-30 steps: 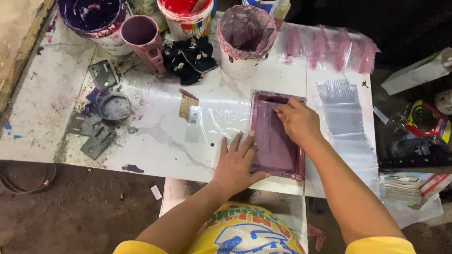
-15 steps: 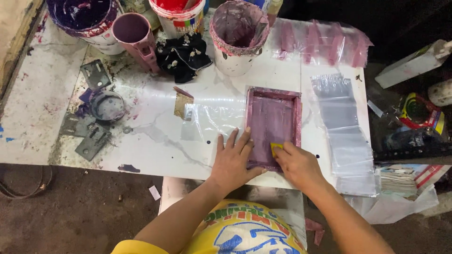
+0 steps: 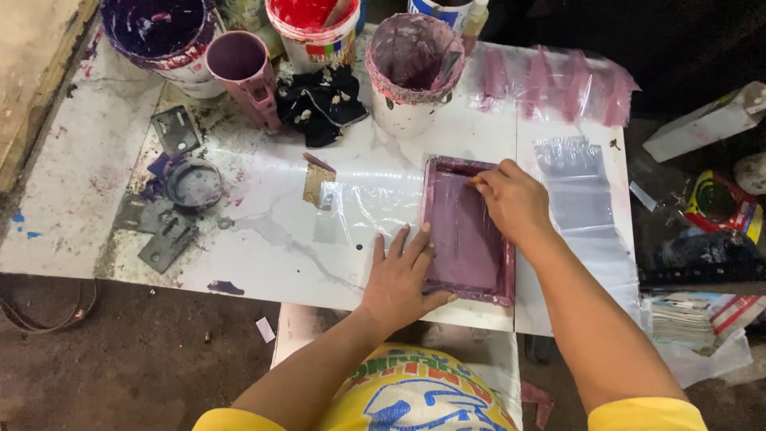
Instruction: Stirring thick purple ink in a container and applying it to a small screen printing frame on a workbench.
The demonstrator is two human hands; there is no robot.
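Moved: right hand (image 3: 511,199) has gone from the near edge of the frame up to its far end; left hand (image 3: 403,275) unchanged; view barely shifted.
Frame: small purple-stained printing frame (image 3: 467,231), rectangular, lying flat on the tabletop (image 3: 271,247) near its front edge, just right of centre.
Left hand: palm down, fingers spread flat, fingertips on the frame's left rail, heel on the tabletop. Pressing, not gripping.
Right hand: curled closed at the frame's far rail, something small and yellowish pinched at the fingertips; mostly hidden, can't tell what it is.
Under/around: clear plastic film (image 3: 359,203) lies left of the frame, seems to run under it; stack of clear bags (image 3: 574,191) just right of it.
Handling (judgement): frame looks stiff and light, mesh centre is the fragile part, rails wet with ink so likely slippery. Take hold on the rails, never the mesh. Film is limp and slick, will slide unless pinned.
Far side: purple-smeared white bucket (image 3: 411,76), red paint bucket (image 3: 313,28), purple bucket (image 3: 163,36), mauve jug (image 3: 243,72), dark rag (image 3: 323,100).
Left side: round lid (image 3: 191,182) and grey metal plates (image 3: 163,235), well apart from the hands.
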